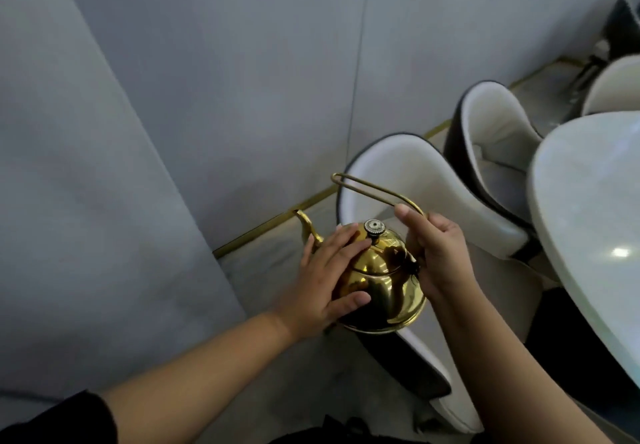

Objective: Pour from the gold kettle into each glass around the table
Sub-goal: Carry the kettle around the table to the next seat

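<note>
The gold kettle [382,287] is held in the air in front of me, over a chair, its spout pointing left towards the wall. My right hand [440,253] grips the base of its long wire handle, which sticks up and to the left. My left hand [327,279] lies flat against the kettle's left side and lid, fingers spread, near the jewelled lid knob [374,227]. No glass is in view.
A white marble table [588,222] curves along the right edge. White chairs with dark backs stand by it: one below the kettle [412,173], another further back [491,125]. A grey wall with a gold floor strip fills the left and back.
</note>
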### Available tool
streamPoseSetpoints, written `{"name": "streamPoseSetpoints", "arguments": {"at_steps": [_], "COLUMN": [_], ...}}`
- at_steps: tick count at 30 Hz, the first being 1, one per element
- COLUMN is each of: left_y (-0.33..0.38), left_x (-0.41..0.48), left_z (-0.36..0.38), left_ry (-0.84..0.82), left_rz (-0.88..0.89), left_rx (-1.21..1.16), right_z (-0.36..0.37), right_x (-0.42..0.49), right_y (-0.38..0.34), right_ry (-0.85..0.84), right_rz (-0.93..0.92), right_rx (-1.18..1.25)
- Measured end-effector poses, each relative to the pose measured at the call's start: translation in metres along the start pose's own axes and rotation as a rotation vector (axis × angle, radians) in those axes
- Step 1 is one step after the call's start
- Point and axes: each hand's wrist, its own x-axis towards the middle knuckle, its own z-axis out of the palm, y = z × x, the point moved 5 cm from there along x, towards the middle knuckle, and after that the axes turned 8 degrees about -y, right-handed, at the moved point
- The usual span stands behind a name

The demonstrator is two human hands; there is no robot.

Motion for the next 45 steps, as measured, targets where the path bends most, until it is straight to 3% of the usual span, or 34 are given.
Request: {"name": "streamPoseSetpoints", "arguments": {"at_steps": [11, 27, 39, 45], "left_y": [-0.067, -0.211, -0.266, -0.285], "left_x": [0.008, 0.091, 0.216, 0.283], "left_z": [-0.061, -0.131, -0.135, -0.132], "left_ry": [0.226, 0.243, 0.276, 0.171], "left_rz": [-0.253, -0.213, -0.144, -0.062], "left_rx": [0.101, 0.048, 0.027, 0.018], "right_z": [0.082, 0.125, 0.079, 0.043], "right_x": [0.096, 0.246, 0.358, 0.405], "right_y": [0.026, 0.082, 0.081, 0.075], "right_ry": [-0.238, -0.119, -0.045, 0.068], "right_rz": [0.056, 0.037, 0.008, -0.015], "right_rx": [0.009, 0.061, -0.031, 0.008]}}
